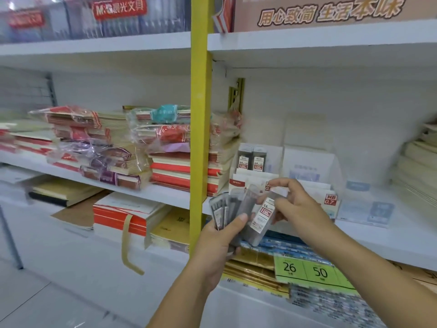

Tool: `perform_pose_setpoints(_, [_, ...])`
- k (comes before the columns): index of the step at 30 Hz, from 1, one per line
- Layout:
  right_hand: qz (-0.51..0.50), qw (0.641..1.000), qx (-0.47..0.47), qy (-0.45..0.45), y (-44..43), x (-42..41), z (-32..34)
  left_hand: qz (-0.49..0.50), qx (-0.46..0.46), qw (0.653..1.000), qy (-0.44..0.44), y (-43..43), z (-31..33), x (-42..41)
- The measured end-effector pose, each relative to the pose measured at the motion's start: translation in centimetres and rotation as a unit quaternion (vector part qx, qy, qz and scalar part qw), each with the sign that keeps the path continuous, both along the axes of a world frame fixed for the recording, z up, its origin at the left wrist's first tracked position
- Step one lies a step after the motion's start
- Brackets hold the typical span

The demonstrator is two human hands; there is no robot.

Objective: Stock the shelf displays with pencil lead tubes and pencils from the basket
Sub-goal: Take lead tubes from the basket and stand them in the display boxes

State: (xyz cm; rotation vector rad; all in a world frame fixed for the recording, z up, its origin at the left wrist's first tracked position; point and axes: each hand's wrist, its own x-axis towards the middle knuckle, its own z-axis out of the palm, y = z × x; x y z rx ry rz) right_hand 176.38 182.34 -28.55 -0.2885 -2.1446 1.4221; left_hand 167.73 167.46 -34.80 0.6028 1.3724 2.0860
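Both forearms come in from six o'clock and meet just right of the middle of the view. The left hand [220, 240] is curled round a fan of lead tubes [224, 209], thumb across their front, with the grey tubes spreading up toward eleven o'clock from the palm. At three o'clock from it, the right hand [298, 207] pinches the upper end of one labelled tube [263, 216] between thumb and fingertips. That tube is tilted, and its lower end is close against the bundle in the left hand; whether it has come free of the bundle cannot be told.

Behind the hands, toward five o'clock, green price tags [307, 271] reading 26 and 50 lie on packaged stock on the lower level. Above them runs the white shelf [378, 235]. On it, at twelve o'clock from the hands, stands a clear display [309, 159], with two lead tubes [251, 157] upright side by side in its upper left compartment. An HB 0.7 card [330, 199] sits at its lower front, just beside the right hand.

At nine o'clock from the display rises a yellow post [199, 102], and beyond it are wrapped notebook stacks [170, 166]. Farthest, at one o'clock, a brown sign [331, 10] stands on the top shelf.
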Motion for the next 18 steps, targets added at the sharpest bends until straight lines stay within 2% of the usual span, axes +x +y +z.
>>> perform_pose_setpoints(3, [0.023,0.996,-0.082,0.018,0.8,0.3,0.9,0.023,0.024,0.999,-0.001,-0.4,0.0,-0.9])
perform_pose_setpoints(10, [0.026,0.998,-0.061,0.012,1.1,0.7,2.4,0.027,0.045,0.999,-0.008,-0.7,0.7,-1.2])
perform_pose_setpoints(13, [0.019,0.997,-0.050,0.053,0.9,0.5,3.5,0.037,0.056,0.998,-0.007,-0.5,1.2,-1.3])
perform_pose_setpoints(16, [-0.037,0.991,0.023,0.125,1.5,-0.2,6.0,0.045,0.080,0.996,0.008,-0.1,2.1,-1.6])
perform_pose_setpoints(18, [-0.078,0.978,0.121,0.152,2.6,-1.0,8.0,0.064,0.092,0.994,0.010,0.1,2.7,-2.1])
